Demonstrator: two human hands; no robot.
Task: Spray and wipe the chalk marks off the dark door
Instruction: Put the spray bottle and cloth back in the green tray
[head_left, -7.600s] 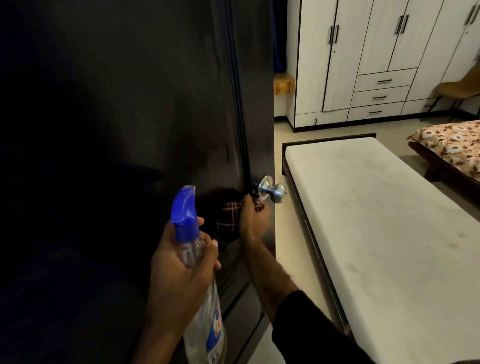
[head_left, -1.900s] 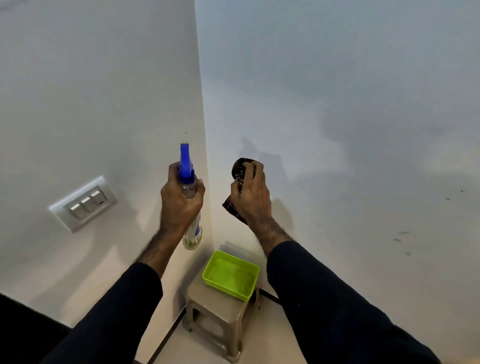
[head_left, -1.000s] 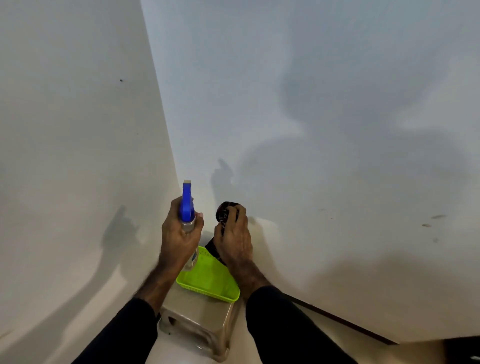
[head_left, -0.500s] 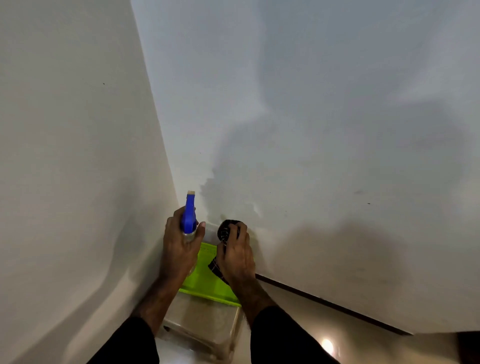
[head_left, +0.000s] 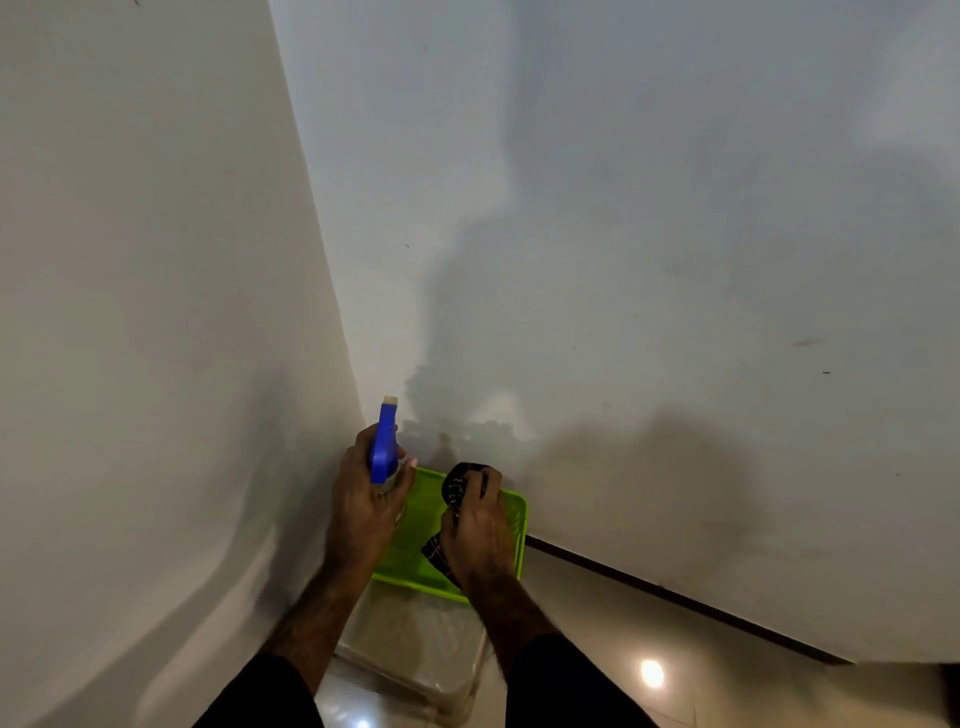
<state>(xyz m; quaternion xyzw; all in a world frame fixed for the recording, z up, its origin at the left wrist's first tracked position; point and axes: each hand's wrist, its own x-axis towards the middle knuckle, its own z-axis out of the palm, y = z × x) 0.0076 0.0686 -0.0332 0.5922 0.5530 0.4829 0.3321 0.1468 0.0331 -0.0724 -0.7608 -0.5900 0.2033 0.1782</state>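
Green plastic tray (head_left: 511, 512), rectangular with slotted walls, sits on a beige plastic stool (head_left: 415, 644) with a matte, speckled top, tucked into the corner where two smooth off-white walls (head_left: 675, 260) meet. Glossy tiled floor (head_left: 623, 649) reflects a ceiling light; a dark skirting strip (head_left: 675, 597) runs along the right wall's base. Left hand (head_left: 363, 501) wraps the neck of the spray bottle (head_left: 383, 447): blue plastic trigger head with a pale nozzle tip pointing up, clear body mostly hidden behind the palm, held over the tray's left edge. Right hand (head_left: 478, 530) clenches a dark checked cloth (head_left: 457, 486), bunched into a wad above the knuckles with a tail hanging below the palm, over the tray. Both sleeves dark. The dark door is out of view.
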